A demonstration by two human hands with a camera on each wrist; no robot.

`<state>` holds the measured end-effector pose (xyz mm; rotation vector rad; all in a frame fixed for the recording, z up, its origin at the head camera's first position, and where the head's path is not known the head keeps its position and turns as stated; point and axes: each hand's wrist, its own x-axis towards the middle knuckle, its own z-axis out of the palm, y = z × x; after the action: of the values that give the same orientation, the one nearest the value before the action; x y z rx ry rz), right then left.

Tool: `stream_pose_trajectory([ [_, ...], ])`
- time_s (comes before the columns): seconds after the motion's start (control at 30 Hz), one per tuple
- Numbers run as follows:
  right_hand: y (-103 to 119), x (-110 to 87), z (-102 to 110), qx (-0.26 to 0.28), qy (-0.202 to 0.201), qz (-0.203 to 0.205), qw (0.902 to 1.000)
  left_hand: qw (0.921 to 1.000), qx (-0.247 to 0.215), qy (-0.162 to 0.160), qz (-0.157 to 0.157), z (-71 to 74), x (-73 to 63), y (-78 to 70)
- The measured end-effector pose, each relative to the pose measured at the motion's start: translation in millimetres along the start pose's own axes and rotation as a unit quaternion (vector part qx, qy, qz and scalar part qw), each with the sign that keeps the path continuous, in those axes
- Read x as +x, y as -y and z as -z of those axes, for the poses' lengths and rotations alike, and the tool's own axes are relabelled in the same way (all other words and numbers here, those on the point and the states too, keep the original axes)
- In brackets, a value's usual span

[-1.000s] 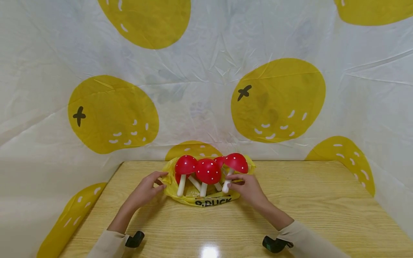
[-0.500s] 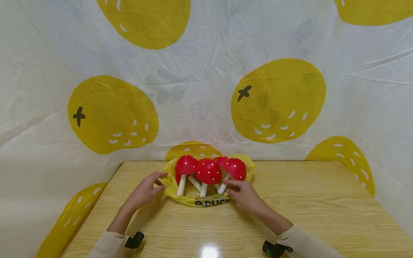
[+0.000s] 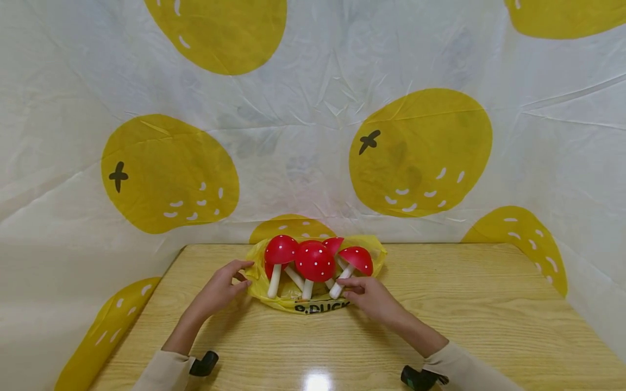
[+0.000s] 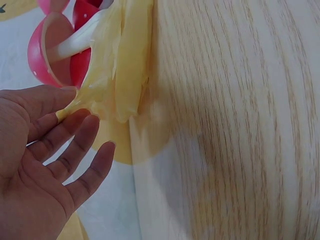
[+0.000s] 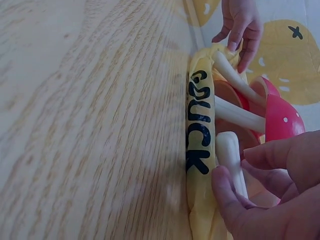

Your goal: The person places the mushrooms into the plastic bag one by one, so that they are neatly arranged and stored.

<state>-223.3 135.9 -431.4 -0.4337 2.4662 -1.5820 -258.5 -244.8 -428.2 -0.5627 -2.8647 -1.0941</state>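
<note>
A yellow plastic bag (image 3: 376, 251) with black lettering lies open at the table's far edge. In it lean several toy mushrooms (image 3: 315, 262) with red, white-dotted caps and pale stems. My left hand (image 3: 221, 288) pinches the bag's left edge between thumb and index finger; its other fingers spread loosely in the left wrist view. At the bag's right side, my right hand (image 3: 374, 300) has thumb and fingers on either side of the stem of the rightmost mushroom (image 3: 358, 259), which tilts with its cap to the right. The stem (image 5: 229, 150) shows between them in the right wrist view.
A wooden table (image 3: 469, 309) extends in front and to both sides of the bag. Behind it hangs a white sheet (image 3: 293, 136) printed with yellow fruit shapes. Dark wrist devices (image 3: 204, 364) sit by both sleeves.
The rightmost mushroom's cap has come down and tilted over in the bag, my right hand lowering slightly with it. My left hand keeps its place at the bag's edge.
</note>
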Motion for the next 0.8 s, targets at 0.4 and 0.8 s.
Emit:
stream_pose_trajectory([
  [0.4, -3.1, 3.2, -0.9, -0.039, 0.037, -0.016, 0.9984, 0.9999, -0.004, 0.004, 0.009, -1.0, -0.3, 0.4],
  [0.8, 6.3, -6.8, 13.9, -0.051, 0.083, -0.020, 0.9951, 1.0000, 0.007, 0.003, 0.001, 1.0, -0.2, -0.4],
])
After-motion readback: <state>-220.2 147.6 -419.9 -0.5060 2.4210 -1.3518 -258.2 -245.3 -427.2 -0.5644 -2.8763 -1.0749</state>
